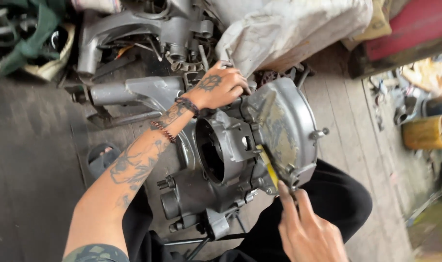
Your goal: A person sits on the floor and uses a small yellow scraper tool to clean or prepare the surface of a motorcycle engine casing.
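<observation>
Left grip [220, 86] clamps the grey engine casing [259, 140] at twelve o'clock; right grip [306, 228] pinches a yellow-handled tool [269, 167] at five o'clock.

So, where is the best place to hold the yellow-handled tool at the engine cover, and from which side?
Grip the yellow-handled tool by its yellow handle, coming from below on the person's near side, as the right hand does. Its tip seems wedged at the seam of the round grey metal engine cover, so only the handle end is free. The left hand rests on the casing's top.

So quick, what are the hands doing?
Left hand: closed, gripping the top of the grey engine case.
Right hand: closed on a yellow-handled tool.
</observation>
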